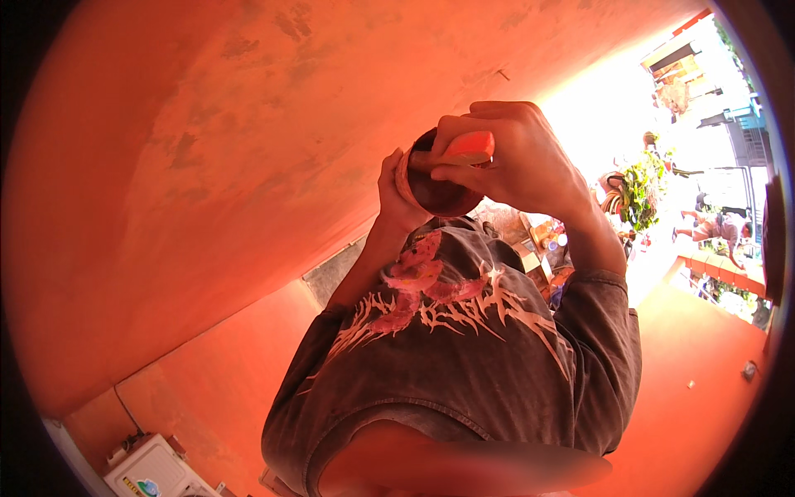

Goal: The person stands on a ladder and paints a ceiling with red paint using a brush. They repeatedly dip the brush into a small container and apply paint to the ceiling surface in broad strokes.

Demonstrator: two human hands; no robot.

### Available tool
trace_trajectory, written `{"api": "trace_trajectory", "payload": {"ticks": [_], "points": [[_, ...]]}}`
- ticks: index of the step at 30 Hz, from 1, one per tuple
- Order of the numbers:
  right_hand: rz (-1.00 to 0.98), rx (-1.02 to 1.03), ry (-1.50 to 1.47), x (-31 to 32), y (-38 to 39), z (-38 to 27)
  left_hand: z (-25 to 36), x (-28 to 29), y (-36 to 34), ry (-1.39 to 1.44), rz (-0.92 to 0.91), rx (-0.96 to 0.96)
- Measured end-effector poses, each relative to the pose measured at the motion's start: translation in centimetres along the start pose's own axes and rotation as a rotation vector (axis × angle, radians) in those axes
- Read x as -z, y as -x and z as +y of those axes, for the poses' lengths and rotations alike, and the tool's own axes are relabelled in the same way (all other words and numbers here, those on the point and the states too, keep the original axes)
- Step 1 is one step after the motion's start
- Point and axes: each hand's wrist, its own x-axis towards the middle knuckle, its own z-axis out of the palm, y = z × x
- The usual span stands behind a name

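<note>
A round container with a dark inside and a reddish rim is held up above my dark printed shirt. My left hand is wrapped round its left side. My right hand grips a tool with a red-orange handle, its fingers bent over the container's mouth. The far end of the tool reaches toward the inside of the container and is hard to make out.
An orange wall rises along the left. A white boxy appliance is at the lower left. At the right, a bright opening shows green plants, a person and an orange ledge. Mixed clutter sits behind my arm.
</note>
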Motion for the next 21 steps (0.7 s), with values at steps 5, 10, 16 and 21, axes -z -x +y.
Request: {"api": "trace_trajectory", "payload": {"ticks": [5,10,16,21], "points": [[-0.033,-0.009,0.005,-0.4,-1.0,-0.3,1.2,-2.2,0.0,-0.090,0.027,0.004],[-0.016,-0.017,0.051,-0.7,-1.4,-0.9,1.9,-2.8,-0.2,0.045,0.111,0.055],[0.185,0.080,0.003,0.5,-1.0,-1.0,1.7,-3.6,0.0,0.095,0.130,0.044],[0.149,0.155,0.120,0.5,-0.6,-0.7,1.2,-1.0,-0.3,0.249,-0.183,0.064]]}}
